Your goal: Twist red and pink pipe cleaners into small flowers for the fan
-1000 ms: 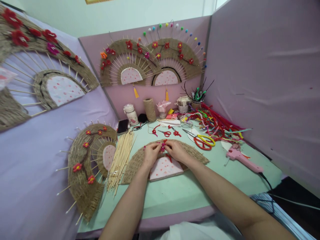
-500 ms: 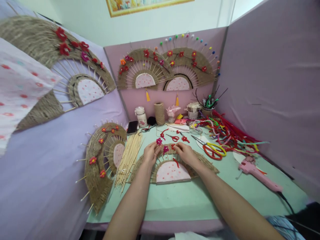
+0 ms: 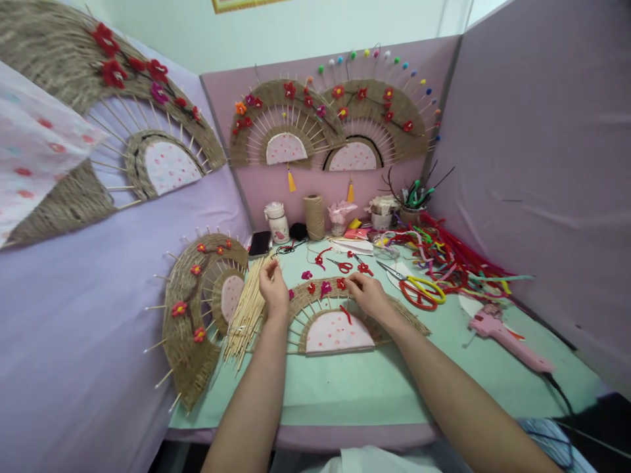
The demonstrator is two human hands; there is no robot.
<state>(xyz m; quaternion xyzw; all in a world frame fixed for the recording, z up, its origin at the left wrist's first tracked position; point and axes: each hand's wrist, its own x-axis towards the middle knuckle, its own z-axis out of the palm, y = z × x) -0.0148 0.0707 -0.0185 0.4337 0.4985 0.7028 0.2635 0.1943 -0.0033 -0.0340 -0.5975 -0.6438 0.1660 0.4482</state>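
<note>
A half-round fan [image 3: 411, 316] of twine and thin sticks lies on the table, with a dotted cloth half-circle [image 3: 335, 335] at its centre and a short red pipe-cleaner piece [image 3: 346, 314] across that. Along its twine band sit a red flower [image 3: 341, 283], a magenta flower [image 3: 326, 288] and a smaller red flower [image 3: 311, 288]. My right hand [image 3: 369, 299] is closed, fingertips pinched close beside the right red flower; whether they touch it is unclear. Over the bundle of thin sticks [image 3: 246, 312], my left hand [image 3: 275, 292] is raised in a pinch; anything within is too small to see.
Small red scissors [image 3: 341, 265], larger red-and-yellow scissors [image 3: 422, 290] and a pink glue gun [image 3: 510, 340] lie to the right. Pipe cleaners [image 3: 458, 256] heap behind them. A bottle [image 3: 277, 223], phone [image 3: 259, 243] and twine spool [image 3: 314, 217] line the back.
My left hand has moved left and up, away from the fan's flowers to above the sticks. My right fingertips have shifted slightly right of the red flower. The view has tilted down a little.
</note>
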